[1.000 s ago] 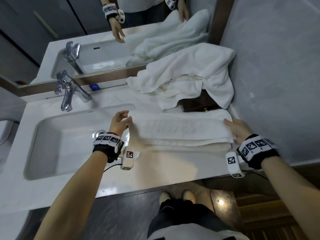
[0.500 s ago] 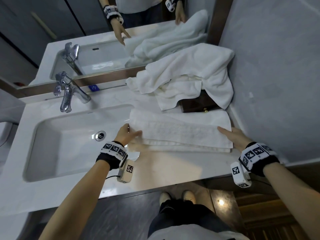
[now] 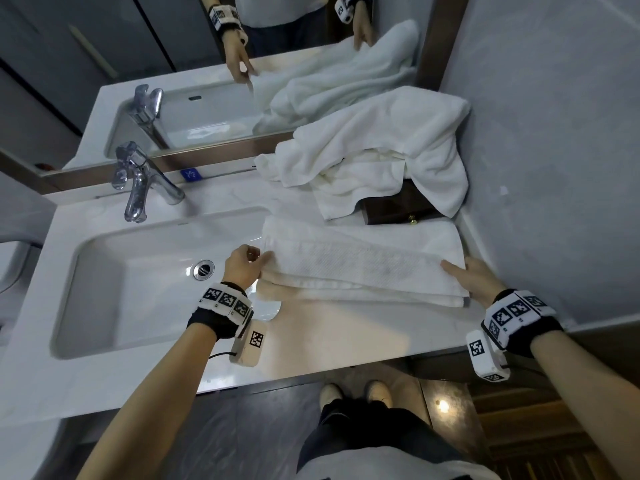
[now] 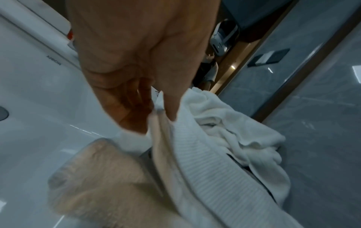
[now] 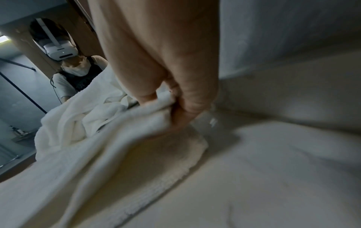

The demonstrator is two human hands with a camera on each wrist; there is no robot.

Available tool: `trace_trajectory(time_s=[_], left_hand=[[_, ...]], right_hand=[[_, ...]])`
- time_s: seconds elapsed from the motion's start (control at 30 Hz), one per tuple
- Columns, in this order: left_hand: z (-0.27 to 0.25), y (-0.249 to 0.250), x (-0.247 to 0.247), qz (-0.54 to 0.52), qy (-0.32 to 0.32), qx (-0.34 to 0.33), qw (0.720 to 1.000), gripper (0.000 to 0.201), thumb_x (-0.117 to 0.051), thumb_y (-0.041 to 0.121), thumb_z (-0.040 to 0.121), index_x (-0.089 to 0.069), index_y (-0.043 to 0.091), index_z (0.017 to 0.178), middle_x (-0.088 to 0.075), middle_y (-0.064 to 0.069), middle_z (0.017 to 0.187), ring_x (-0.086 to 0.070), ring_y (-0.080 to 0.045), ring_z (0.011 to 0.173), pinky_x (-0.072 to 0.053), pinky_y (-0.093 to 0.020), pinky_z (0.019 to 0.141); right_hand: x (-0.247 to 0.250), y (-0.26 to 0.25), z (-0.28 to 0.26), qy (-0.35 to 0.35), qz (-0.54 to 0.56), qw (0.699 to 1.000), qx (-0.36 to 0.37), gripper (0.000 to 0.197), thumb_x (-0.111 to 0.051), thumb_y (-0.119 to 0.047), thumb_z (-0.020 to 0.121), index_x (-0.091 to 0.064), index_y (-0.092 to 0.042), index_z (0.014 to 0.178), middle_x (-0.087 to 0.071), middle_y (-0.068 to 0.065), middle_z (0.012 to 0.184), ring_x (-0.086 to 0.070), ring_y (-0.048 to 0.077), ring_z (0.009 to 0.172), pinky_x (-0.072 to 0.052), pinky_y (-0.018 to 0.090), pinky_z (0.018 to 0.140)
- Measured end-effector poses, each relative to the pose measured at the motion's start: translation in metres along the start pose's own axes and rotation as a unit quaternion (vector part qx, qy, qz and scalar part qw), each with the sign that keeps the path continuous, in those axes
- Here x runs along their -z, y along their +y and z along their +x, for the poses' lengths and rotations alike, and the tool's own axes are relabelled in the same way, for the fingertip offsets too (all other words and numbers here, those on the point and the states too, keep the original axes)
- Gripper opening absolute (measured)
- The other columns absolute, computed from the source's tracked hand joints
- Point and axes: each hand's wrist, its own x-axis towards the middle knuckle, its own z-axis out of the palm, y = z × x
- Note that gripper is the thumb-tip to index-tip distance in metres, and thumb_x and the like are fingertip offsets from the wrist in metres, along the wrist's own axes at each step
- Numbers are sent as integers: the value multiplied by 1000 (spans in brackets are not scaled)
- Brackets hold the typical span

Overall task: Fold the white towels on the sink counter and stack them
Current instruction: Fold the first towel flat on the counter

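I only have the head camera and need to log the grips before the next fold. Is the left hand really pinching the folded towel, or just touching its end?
Observer: Pinching. The left wrist view shows the left hand with thumb and fingers closed on the edge of the upper layers of the folded towel.
Operator: And the right? It looks flat to me.
Observer: Not flat. In the right wrist view the right hand has its thumb on top and its fingers curled into the towel's end.
Operator: Is that end lifted?
Observer: The corner below the fingers appears to rest on the counter.
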Motion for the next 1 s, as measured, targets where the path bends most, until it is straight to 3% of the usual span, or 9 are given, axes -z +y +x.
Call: trace_trajectory(time_s=[0.1,0.17,0.27,0.33,0.4,0.47,0.7,0.9,1.0], left_hand=[[-1,7,2,-18,-101,69,992,53,-74,31,79,-47,5,116,-59,-8,100,-65,-25,88,-55,-39,87],[-1,11,2,-31,-102,76,991,59,-76,20,78,-40,4,122,-59,-9,97,-65,-22,79,-56,-34,83],[-4,28,10,-159,-60,26,985,54,-68,4,82,-36,10,125,-61,-16,91,-66,-19,62,-55,-24,64],[-6,45,18,-266,-66,-27,961,38,-54,-4,89,-40,13,119,-61,-16,88,-67,-17,57,-55,-22,54],[-5,61,28,-295,-69,-72,950,22,-43,-2,93,-55,11,106,-61,-9,91,-64,-11,64,-54,-20,59],[-2,72,35,-294,-77,-103,947,27,-41,4,96,-65,18,97,-63,0,91,-61,-6,72,-50,-18,68],[9,83,38,-362,-85,-90,924,24,-50,13,95,-63,23,112,-63,4,91,-57,-11,89,-47,-30,92],[15,98,51,-455,-80,-96,882,20,-58,13,91,-64,17,109,-67,1,94,-63,-12,85,-54,-25,79],[18,97,47,-416,-110,-115,896,40,-55,-7,84,-58,13,118,-68,-2,99,-66,-14,91,-55,-25,85]], right_hand=[[-1,-2,-1,4,14,1000,21,33,-60,-28,91,-58,-5,115,-64,17,117,-61,33,104,-49,48,94],[0,-8,-2,14,26,999,43,31,-61,-25,90,-59,-5,114,-65,19,116,-62,31,100,-50,46,93],[7,-25,-1,55,62,992,99,32,-61,-15,89,-56,-10,119,-60,15,123,-61,28,102,-51,45,92],[10,-40,-1,61,105,985,124,36,-56,-9,90,-51,-17,125,-53,5,127,-57,21,105,-53,35,85],[10,-59,-4,38,141,981,129,25,-47,-7,92,-61,-24,105,-53,6,119,-58,16,93,-52,18,62],[11,-77,-5,23,172,977,121,28,-42,-9,94,-63,-27,88,-54,9,112,-56,15,84,-48,15,51],[13,-103,-5,-3,294,949,116,12,-53,-15,94,-65,-19,94,-65,-2,94,-67,3,69,-52,17,54],[23,-119,-6,4,280,952,127,15,-52,-14,92,-67,-18,91,-66,3,93,-66,11,75,-53,18,56],[24,-123,-10,-9,309,945,104,26,-36,-10,92,-62,-13,89,-63,7,91,-61,15,78,-54,20,55]])
